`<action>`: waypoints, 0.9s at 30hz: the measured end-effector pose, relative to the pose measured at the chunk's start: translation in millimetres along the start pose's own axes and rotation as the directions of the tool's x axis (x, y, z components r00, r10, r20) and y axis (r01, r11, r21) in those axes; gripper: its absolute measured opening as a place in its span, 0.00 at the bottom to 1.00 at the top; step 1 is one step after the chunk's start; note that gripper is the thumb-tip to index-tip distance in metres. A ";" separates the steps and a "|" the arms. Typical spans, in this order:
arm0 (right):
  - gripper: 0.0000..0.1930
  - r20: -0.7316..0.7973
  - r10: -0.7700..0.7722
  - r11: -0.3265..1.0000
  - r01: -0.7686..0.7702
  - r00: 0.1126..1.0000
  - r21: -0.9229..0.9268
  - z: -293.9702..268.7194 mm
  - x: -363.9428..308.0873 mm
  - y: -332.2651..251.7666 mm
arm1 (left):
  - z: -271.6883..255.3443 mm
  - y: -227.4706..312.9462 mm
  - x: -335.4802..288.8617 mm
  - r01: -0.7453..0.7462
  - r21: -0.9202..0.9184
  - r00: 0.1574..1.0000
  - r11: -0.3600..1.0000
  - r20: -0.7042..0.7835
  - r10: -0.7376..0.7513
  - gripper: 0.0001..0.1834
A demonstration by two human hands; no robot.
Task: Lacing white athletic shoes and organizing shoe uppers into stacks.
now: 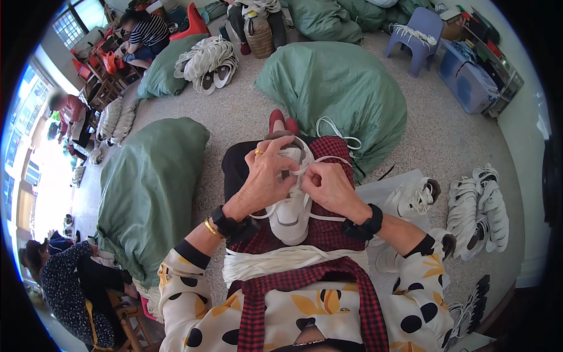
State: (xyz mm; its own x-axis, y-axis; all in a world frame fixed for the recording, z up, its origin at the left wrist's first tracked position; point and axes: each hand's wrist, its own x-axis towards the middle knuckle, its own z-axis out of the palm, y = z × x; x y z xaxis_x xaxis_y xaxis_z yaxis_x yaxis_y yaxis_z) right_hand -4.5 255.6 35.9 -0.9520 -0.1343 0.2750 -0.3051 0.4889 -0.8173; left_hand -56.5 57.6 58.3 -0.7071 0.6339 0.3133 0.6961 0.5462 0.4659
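Note:
A white sneaker (288, 222) lies on my lap over a red-and-black checked apron, toe toward me. White shoelace runs through its eyelets, and loose ends trail off both sides. My left hand (270, 171) is bent over the shoe's upper left side, its fingers gripping around the eyelet area and tongue. At the right row of eyelets, my right hand (329, 185) is closed in a pinch on the shoelace (331, 158). The exact lace part between the fingertips is hidden. A bundle of white laces (293, 264) lies across my lap, near my waist.
Large green sacks (337, 88) stand ahead and to the left (149, 188). Laced white sneakers (417, 196) lie at my right, beside stacked shoes (478, 211). Farther back are a purple chair (415, 38) and a plastic bin (469, 79). Other people sit at the left and back.

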 end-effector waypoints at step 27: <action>0.06 0.218 -0.399 0.869 0.443 0.891 -0.221 -36.7 58.4 -17.2 | -27.3 -27.0 -16.1 0.084 -0.386 0.988 0.919 -0.087 -0.128 0.05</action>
State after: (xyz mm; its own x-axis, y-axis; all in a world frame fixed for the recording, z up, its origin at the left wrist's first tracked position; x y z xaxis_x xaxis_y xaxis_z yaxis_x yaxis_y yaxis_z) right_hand -53.9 270.9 84.6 -0.7317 -0.5023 0.4608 -0.6815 0.5555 -0.4765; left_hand -67.3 17.7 63.3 -0.7982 0.5087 0.3225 0.5318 0.3439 0.7739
